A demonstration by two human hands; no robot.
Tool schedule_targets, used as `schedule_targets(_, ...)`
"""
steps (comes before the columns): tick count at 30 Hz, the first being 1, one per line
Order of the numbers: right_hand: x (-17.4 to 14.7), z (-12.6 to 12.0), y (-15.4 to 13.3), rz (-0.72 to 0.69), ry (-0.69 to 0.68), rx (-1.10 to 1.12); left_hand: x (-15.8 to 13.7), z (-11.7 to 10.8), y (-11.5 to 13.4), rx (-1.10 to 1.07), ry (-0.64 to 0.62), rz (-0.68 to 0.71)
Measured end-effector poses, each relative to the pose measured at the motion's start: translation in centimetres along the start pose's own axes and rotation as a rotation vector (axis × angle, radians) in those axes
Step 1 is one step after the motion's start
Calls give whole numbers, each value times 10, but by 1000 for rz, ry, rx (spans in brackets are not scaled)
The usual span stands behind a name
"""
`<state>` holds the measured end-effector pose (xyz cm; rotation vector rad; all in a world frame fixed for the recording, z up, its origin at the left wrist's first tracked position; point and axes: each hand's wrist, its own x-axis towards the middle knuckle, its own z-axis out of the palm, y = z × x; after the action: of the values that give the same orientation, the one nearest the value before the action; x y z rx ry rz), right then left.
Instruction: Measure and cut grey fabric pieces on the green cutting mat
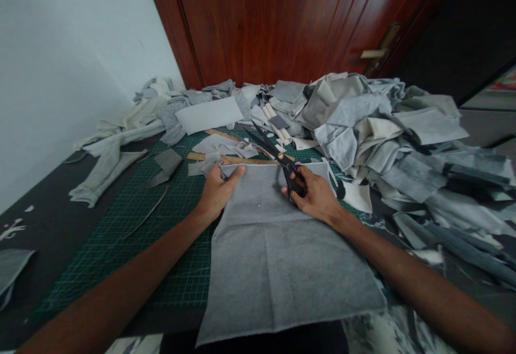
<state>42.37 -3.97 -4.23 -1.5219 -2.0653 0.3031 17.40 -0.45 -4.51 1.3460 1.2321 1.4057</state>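
Note:
A large piece of grey fabric (262,268) lies over the near part of the cutting mat and hangs past the table's front edge. My left hand (220,190) pinches its upper left corner, thumb on top. In my right hand (316,192) is a pair of black scissors (281,156), my fingers through the handles. The blades point up and left, slightly apart, above the fabric's far edge. My right hand rests over the fabric's upper right part. Just beyond that edge lie wooden rulers (195,156) and small fabric scraps (226,146).
The green cutting mat (161,246) covers much of the dark table (52,198). Heaped grey and white cloth (363,112) runs along the back and right side. A white sheet (209,114) lies at the back. Behind stand a white wall (72,47) and a brown wooden door (262,26).

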Motion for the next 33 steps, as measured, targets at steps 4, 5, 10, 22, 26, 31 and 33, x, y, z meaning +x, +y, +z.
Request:
schedule_targets(4, -4, -1, -7, -15, -17, -97, 3, -3, 0, 42, 57, 61)
schedule_targets(5, -5, -1, -9, -20, -19, -120, 4, -4, 0, 49, 73, 74)
schedule_targets(10, -11, -3, -19, -60, -10, -233, 12, -8, -1, 56, 216, 139)
schedule_targets(22, -12, -2, -18, -80, -29, -332, 12, -5, 6, -153, 342, 73)
schedule_targets(26, -12, -3, -20, -80, -37, -324, 12, -5, 8, -147, 340, 71)
schedule_targets(31, -12, -3, -18, -80, -44, -328, 12, -7, 5, -92, 350, 106)
schedule_targets(33, -12, -3, -17, -83, -47, -337, 13, -7, 3, -77, 351, 119)
